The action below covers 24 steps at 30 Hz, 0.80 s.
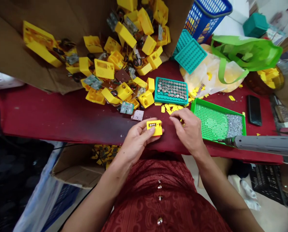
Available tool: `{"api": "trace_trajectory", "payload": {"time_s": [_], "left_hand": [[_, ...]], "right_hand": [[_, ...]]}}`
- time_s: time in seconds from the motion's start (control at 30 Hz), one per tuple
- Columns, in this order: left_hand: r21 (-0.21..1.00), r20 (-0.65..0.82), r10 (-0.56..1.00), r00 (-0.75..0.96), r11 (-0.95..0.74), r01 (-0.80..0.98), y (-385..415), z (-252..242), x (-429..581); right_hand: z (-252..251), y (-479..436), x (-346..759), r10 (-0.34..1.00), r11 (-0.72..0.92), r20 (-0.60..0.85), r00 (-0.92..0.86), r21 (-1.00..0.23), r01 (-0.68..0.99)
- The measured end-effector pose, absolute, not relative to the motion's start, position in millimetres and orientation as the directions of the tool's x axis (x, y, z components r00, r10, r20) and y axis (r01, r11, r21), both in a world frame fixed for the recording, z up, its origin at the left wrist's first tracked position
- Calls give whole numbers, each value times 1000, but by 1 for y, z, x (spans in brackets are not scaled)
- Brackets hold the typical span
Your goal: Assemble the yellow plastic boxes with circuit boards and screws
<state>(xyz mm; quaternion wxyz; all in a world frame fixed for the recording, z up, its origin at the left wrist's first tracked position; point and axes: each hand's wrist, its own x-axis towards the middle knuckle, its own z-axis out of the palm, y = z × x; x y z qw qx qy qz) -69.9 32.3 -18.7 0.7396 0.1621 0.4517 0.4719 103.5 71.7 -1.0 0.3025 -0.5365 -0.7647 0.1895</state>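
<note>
My left hand [136,138] grips a small yellow plastic case [154,127] at the near edge of the red table [49,116]; button cells show in a row inside the case. My right hand [188,129] hovers just right of the case with its fingers curled together in a pinch; what they hold, if anything, I cannot make out. Small yellow plastic tabs [169,108] lie scattered just beyond both hands. A teal tray of button cells [171,91] sits behind them.
A tipped cardboard box [18,38] spills yellow cases and circuit boards [119,67]. A green tray with screws [218,122], an electric screwdriver [262,145], a black phone [253,110], a green bag [245,53] and a blue basket [206,16] stand on the right.
</note>
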Motion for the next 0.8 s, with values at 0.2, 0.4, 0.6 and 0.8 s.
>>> {"api": "trace_trajectory", "payload": {"time_s": [0.2, 0.4, 0.6, 0.8], "left_hand": [[659, -528, 841, 120, 495, -566, 34, -15, -71], [662, -538, 838, 90, 486, -570, 36, -16, -75], [603, -558, 799, 226, 577, -551, 36, -13, -78], [622, -548, 806, 225, 572, -535, 36, -11, -77]], "right_hand": [[-10, 92, 91, 932, 362, 167, -322, -380, 851], [7, 77, 88, 875, 452, 152, -460, -598, 661], [11, 78, 96, 852, 469, 109, -512, -592, 655], [10, 79, 100, 828, 461, 77, -555, -658, 596]]}}
